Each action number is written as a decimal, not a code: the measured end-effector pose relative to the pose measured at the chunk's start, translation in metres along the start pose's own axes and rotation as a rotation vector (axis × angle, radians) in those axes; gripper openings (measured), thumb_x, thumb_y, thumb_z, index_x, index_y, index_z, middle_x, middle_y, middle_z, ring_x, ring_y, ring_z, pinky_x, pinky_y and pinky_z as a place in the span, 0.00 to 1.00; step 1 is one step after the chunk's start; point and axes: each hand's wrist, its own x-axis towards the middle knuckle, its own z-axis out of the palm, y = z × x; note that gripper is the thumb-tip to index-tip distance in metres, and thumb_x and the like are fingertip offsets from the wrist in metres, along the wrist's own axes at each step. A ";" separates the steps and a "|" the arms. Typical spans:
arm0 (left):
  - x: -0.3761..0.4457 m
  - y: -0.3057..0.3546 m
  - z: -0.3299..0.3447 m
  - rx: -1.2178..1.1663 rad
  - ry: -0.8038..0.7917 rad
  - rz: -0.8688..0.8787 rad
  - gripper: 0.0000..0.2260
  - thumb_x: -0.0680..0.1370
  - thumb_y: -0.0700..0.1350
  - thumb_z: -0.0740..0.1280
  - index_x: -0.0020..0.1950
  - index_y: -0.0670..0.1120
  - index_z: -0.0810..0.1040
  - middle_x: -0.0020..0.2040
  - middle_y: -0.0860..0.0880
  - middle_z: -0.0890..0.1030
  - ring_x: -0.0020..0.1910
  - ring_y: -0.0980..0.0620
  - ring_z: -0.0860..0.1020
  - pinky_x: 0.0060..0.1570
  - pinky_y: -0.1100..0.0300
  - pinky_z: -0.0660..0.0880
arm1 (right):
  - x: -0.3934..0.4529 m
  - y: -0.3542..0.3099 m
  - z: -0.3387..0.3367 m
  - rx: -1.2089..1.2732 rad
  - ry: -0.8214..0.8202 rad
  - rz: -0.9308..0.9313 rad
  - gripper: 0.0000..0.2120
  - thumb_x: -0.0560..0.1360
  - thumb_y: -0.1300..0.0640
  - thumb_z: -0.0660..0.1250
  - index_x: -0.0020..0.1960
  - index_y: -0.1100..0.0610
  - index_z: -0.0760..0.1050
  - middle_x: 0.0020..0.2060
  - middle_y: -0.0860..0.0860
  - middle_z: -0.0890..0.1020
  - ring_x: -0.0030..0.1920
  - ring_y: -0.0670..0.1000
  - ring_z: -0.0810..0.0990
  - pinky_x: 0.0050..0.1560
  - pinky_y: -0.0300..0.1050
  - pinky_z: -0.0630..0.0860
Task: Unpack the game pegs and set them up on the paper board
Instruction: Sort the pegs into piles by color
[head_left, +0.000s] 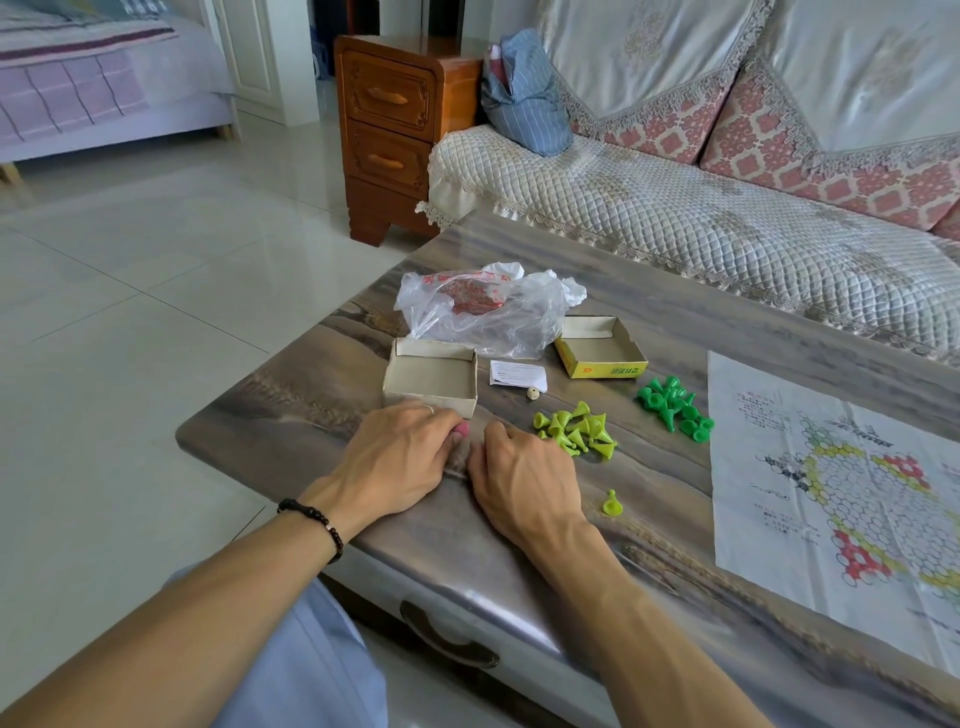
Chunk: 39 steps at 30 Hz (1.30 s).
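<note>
Both hands rest close together on the near left part of the coffee table (322, 374), knuckles up and fingers curled under. The left hand (395, 457) has its fingers bent around something small and pink (461, 429) that peeps out at its fingertips; the rest of that thing is hidden, so what it is cannot be told. The right hand (524, 467) lies just beside it, fingers curled down toward the same spot; whether it pinches anything cannot be told.

Just beyond the left hand stands an open cardboard tray (431, 375), nearly touching the knuckles. Right of the right hand lies a heap of light green pegs (575, 430), close to its fingers, and one stray light green peg (611, 504) lies alone near the right wrist. Farther right sits a heap of dark green pegs (675, 409), next to the edge of the paper board (831, 467), which lies flat and well apart from both hands.

Behind the tray lie a folded slip of paper (518, 374), a small pale die (532, 394), a yellow box lid (600, 347) and a crumpled plastic bag (483, 306).
</note>
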 end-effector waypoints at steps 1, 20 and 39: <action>0.000 0.001 0.000 0.004 0.018 -0.008 0.13 0.78 0.50 0.57 0.42 0.46 0.77 0.32 0.49 0.78 0.32 0.46 0.78 0.26 0.56 0.71 | 0.000 0.000 0.000 -0.005 -0.003 0.004 0.15 0.72 0.52 0.70 0.32 0.55 0.69 0.24 0.52 0.77 0.21 0.57 0.75 0.23 0.39 0.56; 0.011 0.010 0.008 -0.001 0.009 -0.067 0.11 0.78 0.50 0.58 0.44 0.49 0.77 0.30 0.49 0.79 0.28 0.45 0.78 0.24 0.59 0.65 | -0.009 0.011 -0.001 0.091 -0.023 0.159 0.19 0.72 0.50 0.64 0.25 0.58 0.69 0.20 0.57 0.74 0.21 0.61 0.73 0.24 0.39 0.58; 0.028 0.046 0.022 -0.180 0.126 -0.184 0.13 0.80 0.48 0.57 0.49 0.44 0.79 0.30 0.46 0.80 0.29 0.40 0.78 0.26 0.49 0.73 | -0.022 0.039 -0.026 0.298 0.072 0.286 0.20 0.76 0.48 0.59 0.29 0.57 0.68 0.26 0.60 0.78 0.30 0.65 0.76 0.29 0.46 0.64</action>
